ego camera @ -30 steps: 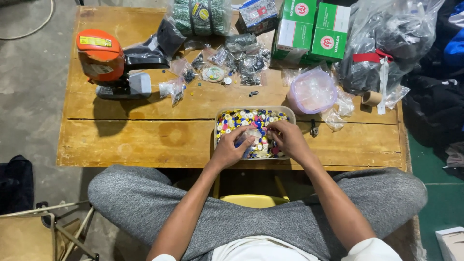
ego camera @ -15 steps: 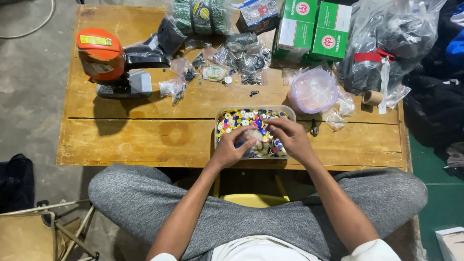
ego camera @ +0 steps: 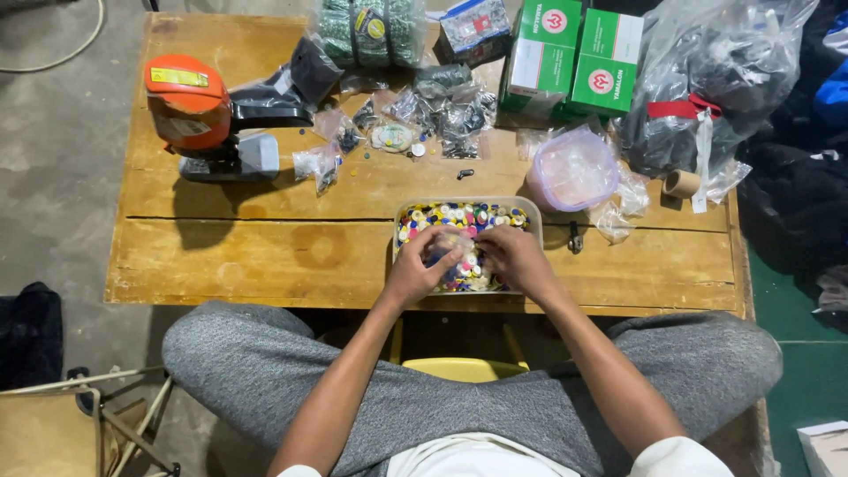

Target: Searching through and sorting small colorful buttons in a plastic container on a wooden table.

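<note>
Both hands pinch a small clear bag (ego camera: 449, 243) over the button tray (ego camera: 533, 208) at surface's near edge; left hand (ego camera: 415, 274), right hand (ego camera: 517, 258). Loose grip risks buttons spilling off.

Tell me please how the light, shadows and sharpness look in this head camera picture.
Head view: even overhead light; the orange machine casts a soft shadow on the wooden table; mild glare on the clear plastic bag; both hands, left and right, slightly soft over the button tray.
</note>
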